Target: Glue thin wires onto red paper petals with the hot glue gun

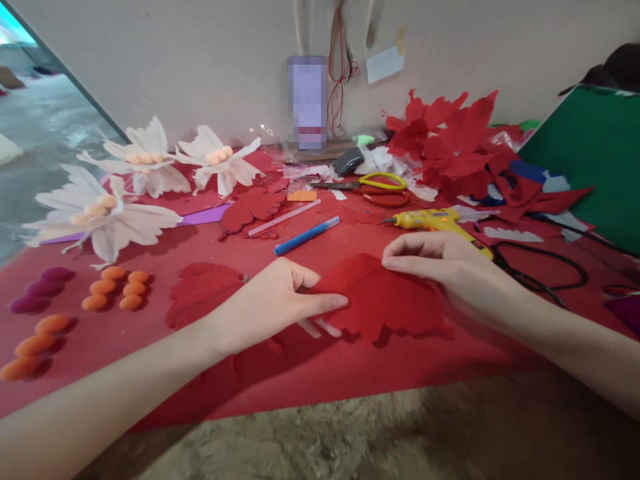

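Between my hands is a red fabric petal (380,300) with a scalloped lower edge, held just above the red table. My left hand (305,300) grips its left side, thumb on top and fingers underneath. At the upper edge, my right hand (435,257) pinches it between thumb and fingertips. Another red petal piece (203,290) lies on the table left of my left wrist, partly hidden by the forearm. A blue pen (306,236) lies beyond my left hand. The yellow glue gun (425,219) rests just past my right hand.
White fabric flowers (107,217) stand at the left, with orange pompoms (103,287) and purple pompoms (43,290) in front. Scissors (383,181), red petals (253,210) and a phone (307,100) sit farther back. Red flowers (455,140) pile up at right; a black cord (545,247) loops near my right forearm.
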Motion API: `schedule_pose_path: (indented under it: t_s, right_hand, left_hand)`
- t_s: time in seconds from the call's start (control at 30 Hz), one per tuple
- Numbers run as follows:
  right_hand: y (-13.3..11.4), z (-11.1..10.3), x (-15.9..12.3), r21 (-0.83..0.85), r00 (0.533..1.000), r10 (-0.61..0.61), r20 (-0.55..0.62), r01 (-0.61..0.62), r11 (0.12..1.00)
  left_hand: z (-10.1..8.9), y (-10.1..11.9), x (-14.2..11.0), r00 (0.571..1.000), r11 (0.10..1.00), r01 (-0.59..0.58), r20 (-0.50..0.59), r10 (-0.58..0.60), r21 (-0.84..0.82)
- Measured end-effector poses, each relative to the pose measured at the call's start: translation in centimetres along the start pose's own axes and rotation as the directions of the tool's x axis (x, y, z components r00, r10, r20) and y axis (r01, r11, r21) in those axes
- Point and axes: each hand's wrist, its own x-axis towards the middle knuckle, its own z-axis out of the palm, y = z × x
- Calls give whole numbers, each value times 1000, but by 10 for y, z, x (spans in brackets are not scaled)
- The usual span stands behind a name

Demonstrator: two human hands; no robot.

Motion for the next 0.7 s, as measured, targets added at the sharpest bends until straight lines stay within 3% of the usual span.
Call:
schedule_pose_path:
  t_s: [0.23,0.37,0.47,0.57,0.63,0.7]
  right_hand:
    - [-1,-2,5,90,997,67,-39,-64,994]
    - [1,-5,8,155,990,135,-39,-127,980]
    - [2,-5,9,117,990,143,-3,-142,983]
    - [4,-3,8,15,990,139,31,-140,990]
    - [9,0,7,-59,991,129,37,-127,990]
    - [15,4,6,-134,993,110,32,-105,985]
  left_hand:
    - [-6,-2,5,997,991,59,65,-51,-122]
    - [-13,-1,3,995,994,53,89,-44,-93]
    - [-22,1,2,982,992,70,167,-87,105]
    - [-30,1,-2,983,896,37,143,-111,443]
    - [-31,-1,-11,999,767,-18,40,-10,642]
    - [-29,-3,-23,973,595,-51,-94,211,802]
